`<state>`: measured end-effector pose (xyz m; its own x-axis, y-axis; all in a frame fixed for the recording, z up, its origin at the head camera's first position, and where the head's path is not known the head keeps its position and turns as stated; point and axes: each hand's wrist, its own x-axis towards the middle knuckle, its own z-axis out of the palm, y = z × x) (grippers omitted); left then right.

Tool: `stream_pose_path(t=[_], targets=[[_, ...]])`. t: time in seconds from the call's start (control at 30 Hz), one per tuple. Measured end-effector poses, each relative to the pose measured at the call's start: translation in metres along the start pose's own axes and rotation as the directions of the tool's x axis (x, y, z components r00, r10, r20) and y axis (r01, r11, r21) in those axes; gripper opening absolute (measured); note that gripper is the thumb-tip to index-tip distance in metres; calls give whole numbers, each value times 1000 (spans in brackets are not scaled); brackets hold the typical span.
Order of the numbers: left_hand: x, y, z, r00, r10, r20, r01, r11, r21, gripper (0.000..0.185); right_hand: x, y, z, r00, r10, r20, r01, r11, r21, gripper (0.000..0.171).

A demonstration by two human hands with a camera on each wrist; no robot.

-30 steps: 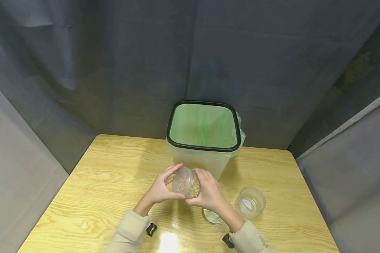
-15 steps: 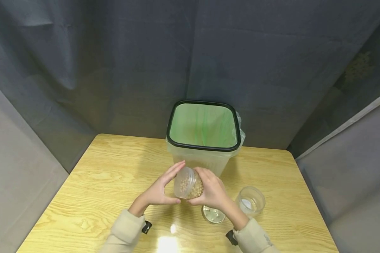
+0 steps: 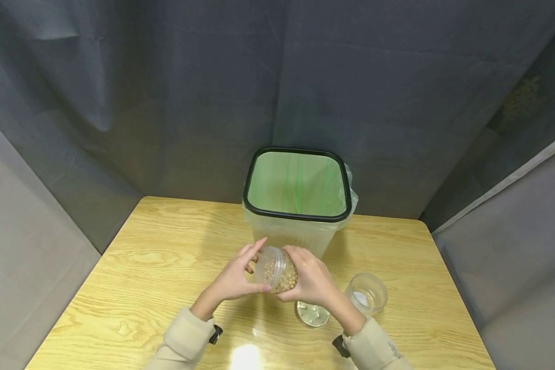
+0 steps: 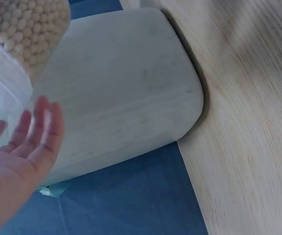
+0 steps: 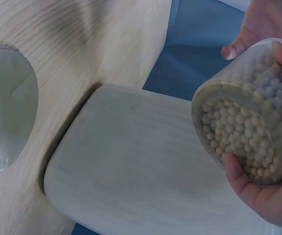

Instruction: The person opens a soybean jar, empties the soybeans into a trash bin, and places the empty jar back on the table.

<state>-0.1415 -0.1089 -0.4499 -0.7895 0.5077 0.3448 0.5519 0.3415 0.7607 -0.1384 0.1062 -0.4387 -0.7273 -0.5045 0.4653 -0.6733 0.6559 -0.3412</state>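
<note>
Clear plastic, round and lidded, the jar (image 3: 275, 270) is packed about half full with small pale beige beans that press against its wall and flat base. I hold it tilted on its side above the wooden table (image 3: 134, 267), just in front of the bin (image 3: 297, 216). My right hand (image 3: 311, 281) curls around the bean-filled base end, thumb and fingers wrapped on the wall. My left hand (image 3: 233, 277) cups the lid end, fingers loosely spread along it. Below my right wrist lies 1 loose lid (image 3: 312, 314) flat on the table, and beside it stands 1 open clear jar (image 3: 366, 294).
</note>
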Motion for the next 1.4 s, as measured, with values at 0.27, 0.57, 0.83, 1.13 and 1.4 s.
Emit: stream_pose_path(t=[0.27, 0.57, 0.83, 1.13, 1.4], targets=[[2, 0, -5, 981, 180, 78, -180, 984, -9, 96, -2, 2, 1, 1000, -2, 11, 2, 999, 36, 90], [4, 7, -2, 998, -45, -52, 47, 998, 40, 78, -2, 3, 7, 999, -31, -38, 31, 999, -12, 89], [3, 2, -6, 988, 141, 70, -142, 990, 18, 98, -3, 3, 7, 998, -38, -44, 38, 999, -4, 90], [2, 2, -3, 997, 66, 36, -67, 997, 31, 92, -5, 2, 8, 999, -18, -34, 18, 1000, -4, 88], [3, 9, 4, 993, -91, -73, 94, 995, 35, 77, -6, 3, 12, 999, 0, -45, -1, 1000, -7, 87]])
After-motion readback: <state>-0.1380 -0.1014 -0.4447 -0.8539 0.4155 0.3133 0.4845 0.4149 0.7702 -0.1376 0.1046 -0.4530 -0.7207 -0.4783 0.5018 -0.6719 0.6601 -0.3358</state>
